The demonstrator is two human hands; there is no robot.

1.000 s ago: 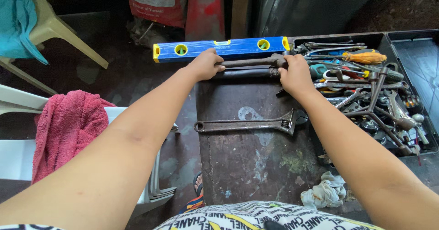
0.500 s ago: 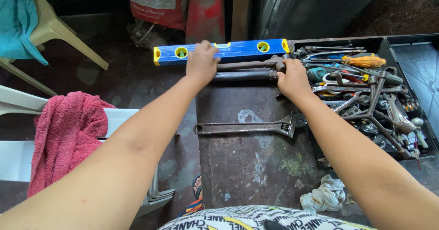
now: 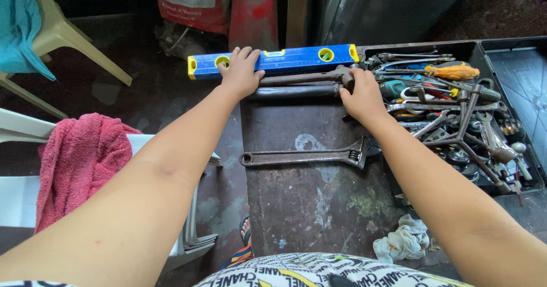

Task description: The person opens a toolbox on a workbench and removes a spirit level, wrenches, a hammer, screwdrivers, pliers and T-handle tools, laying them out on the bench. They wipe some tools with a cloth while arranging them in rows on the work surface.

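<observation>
Now the left hand lies flat, fingers spread, on the blue level at twelve o'clock; the right hand grips the pipe wrench. Overhanging the bench, the level could tip.

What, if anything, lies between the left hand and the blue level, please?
Nothing visible does: the left hand already rests flat on the blue level, fingers spread. The rusty pipe wrenches lie just nearer, under the right hand.

A rusty wrench is lying in the middle of the table. A white rag is sitting at the near right edge. A red towel is hanging over a white chair.
</observation>
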